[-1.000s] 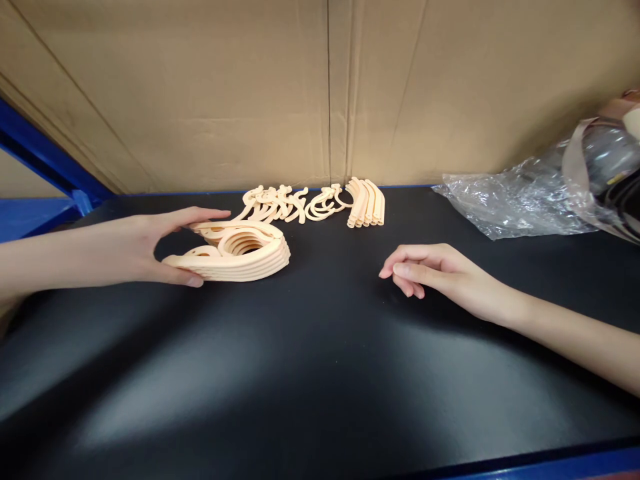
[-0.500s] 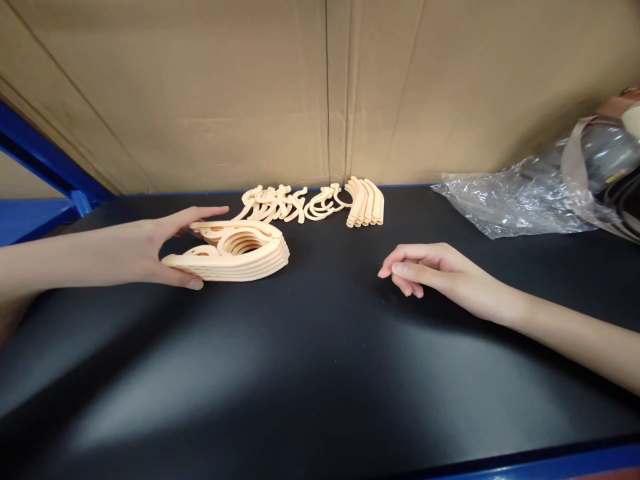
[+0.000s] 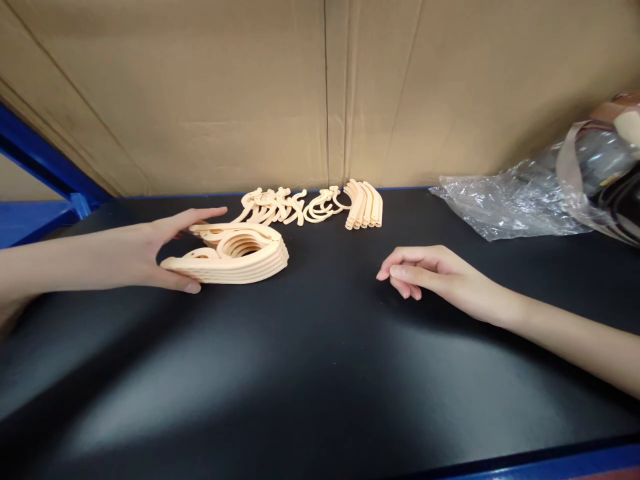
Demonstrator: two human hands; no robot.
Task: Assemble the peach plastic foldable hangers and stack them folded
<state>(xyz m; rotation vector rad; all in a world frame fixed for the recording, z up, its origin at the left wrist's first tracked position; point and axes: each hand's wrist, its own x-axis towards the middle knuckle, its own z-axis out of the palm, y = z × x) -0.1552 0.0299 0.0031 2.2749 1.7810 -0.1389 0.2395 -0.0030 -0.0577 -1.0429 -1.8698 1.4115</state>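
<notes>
My left hand [image 3: 150, 257] cups the near stack of peach plastic hooks [image 3: 235, 255] on the black worktop [image 3: 310, 373], thumb and fingers spread around its left end. My right hand [image 3: 435, 273] rests loosely curled, holding nothing, well apart from it. More loose hooks [image 3: 313, 203] lie behind by the cardboard wall [image 3: 250, 93]; a crumpled plastic bag [image 3: 515, 200] sits far right.

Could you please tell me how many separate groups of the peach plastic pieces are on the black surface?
3: a flat stack at the left hand; loose hooks by the cardboard wall; a bundle of curved pieces beside them. None seem hidden.
</notes>
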